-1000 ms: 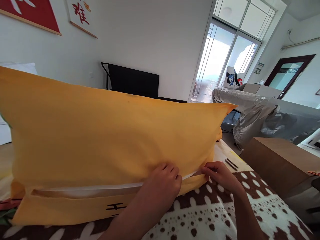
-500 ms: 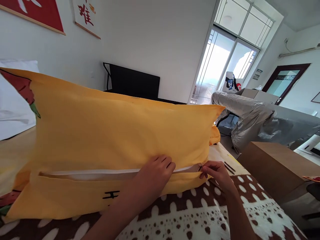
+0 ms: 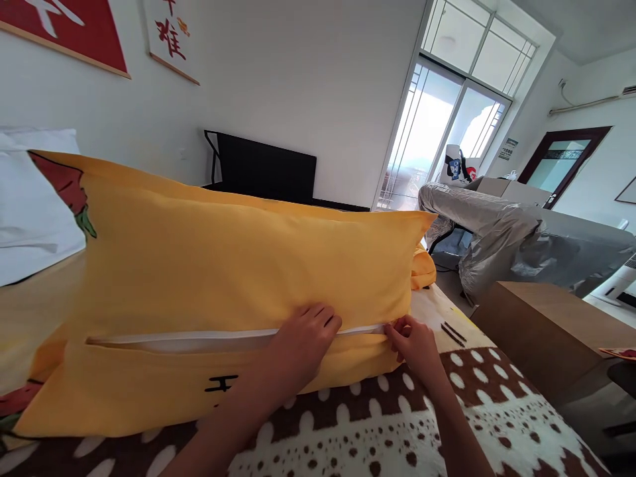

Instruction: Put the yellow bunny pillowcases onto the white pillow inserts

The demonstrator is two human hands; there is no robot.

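Looking at a yellow pillow [image 3: 238, 265], we see it propped long-side down across a brown-and-white patterned blanket [image 3: 358, 444], right in front of the person. A long slit [image 3: 183, 343] runs along its lower part, gaping on the left, white showing inside. Left hand [image 3: 311, 338]: fingers curled, on the cloth at the slit's upper edge, near the middle; we can't tell if it grips. Right hand [image 3: 412, 341]: thumb and fingertips pinched narrow at the slit's right end; we can't tell whether cloth or a zip pull sits between them. Red-and-green print [image 3: 64, 182] on the pillow's upper left corner. White pillow [image 3: 34, 205] behind, at left. Cardboard box [image 3: 546, 318] beside the blanket, right. Black panel [image 3: 268, 165] farther back, by the wall.
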